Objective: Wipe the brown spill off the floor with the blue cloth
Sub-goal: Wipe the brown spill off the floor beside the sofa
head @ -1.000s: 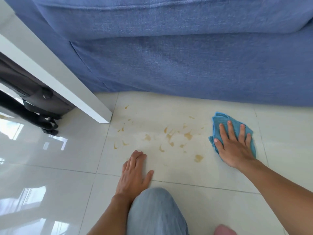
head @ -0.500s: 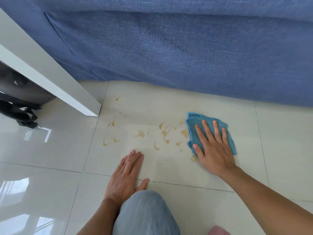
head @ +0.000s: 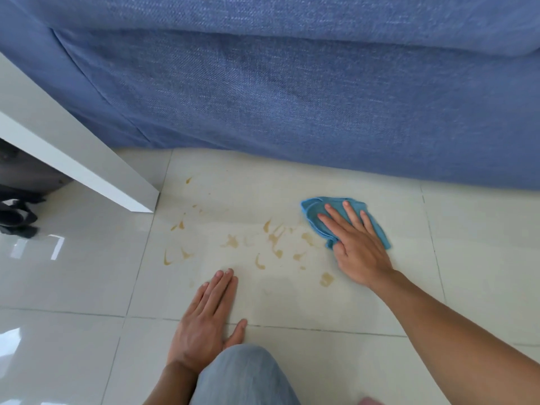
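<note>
Part of the blue cloth [head: 314, 213] is hidden under the right hand [head: 355, 249], which presses flat on it with fingers spread, not clenched. It lies just right of the brown spill [head: 274, 241] on the glossy pale tiled floor [head: 482, 258]. The left hand [head: 204, 323] rests open and flat, nearer the kneeling person than the spill. Behind the spill runs a blue sofa [head: 292, 97]. No writing shows.

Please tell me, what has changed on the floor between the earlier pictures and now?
The right hand pushed the blue cloth left into the brown spill, then slid it back right; the blot it reached remains. The left hand stays flat on the floor.
</note>
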A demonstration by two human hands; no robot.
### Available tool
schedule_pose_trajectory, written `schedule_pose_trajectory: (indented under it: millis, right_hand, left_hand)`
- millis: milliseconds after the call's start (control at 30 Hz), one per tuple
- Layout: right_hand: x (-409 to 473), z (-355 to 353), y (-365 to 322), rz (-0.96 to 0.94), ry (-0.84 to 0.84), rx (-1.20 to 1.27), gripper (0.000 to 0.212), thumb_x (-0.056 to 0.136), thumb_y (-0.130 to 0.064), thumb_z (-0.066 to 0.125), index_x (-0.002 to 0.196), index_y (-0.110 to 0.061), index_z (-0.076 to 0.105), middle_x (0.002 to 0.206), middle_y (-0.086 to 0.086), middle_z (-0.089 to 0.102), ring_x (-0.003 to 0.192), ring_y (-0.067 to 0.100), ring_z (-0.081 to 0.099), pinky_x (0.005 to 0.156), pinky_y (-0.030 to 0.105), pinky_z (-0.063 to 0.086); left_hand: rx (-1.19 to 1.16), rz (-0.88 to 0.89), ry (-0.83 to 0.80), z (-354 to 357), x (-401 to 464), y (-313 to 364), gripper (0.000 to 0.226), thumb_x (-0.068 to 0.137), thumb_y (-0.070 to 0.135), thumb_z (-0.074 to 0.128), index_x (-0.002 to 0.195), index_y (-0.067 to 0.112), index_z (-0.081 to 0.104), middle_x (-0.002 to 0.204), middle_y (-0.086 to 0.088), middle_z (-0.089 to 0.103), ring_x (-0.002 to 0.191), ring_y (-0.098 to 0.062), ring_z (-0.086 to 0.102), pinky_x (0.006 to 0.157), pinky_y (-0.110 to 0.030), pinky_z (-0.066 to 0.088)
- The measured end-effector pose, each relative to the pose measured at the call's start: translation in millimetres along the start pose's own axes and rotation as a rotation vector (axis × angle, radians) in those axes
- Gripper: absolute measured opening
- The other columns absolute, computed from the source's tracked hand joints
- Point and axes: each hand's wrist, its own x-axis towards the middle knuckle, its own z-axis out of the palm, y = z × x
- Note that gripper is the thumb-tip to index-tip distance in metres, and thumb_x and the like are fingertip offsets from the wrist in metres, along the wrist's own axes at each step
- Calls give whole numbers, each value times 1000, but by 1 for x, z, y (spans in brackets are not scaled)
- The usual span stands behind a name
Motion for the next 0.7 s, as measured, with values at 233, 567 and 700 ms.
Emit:
schedule_pose_trajectory:
  millis: [233, 567, 700]
  right_hand:
    - [55, -13, -27, 120, -58, 16, 67, 95, -30, 32, 160, -37, 17, 170, -15, -1, 155, 19, -17, 125, 46, -12]
    - [33, -17, -2, 147, -155, -89, 65, 101, -41, 24, 159, -41, -5, 167, -17, -19, 151, 17, -30, 123, 45, -16]
    - [32, -7, -42, 3, -164, -72, 65, 100, -39, 22, 160, -40, -2, 167, -16, -17, 152, 20, -27, 123, 49, -15]
  left_hand:
    - [0, 11, 22, 2, 1, -2, 77, 91, 51, 51, 153, 7, 39, 163, -5, 34, 153, -18, 24, 125, -33, 13]
    - [-14, 21, 41, 2, 1, -2, 76, 92, 51, 49, 151, 5, 41, 161, -7, 37, 151, -19, 26, 126, -32, 11]
    - [-31, 16, 25, -1, 1, -1, 76, 93, 52, 48, 153, 6, 40, 163, -4, 34, 153, -16, 23, 126, -31, 11]
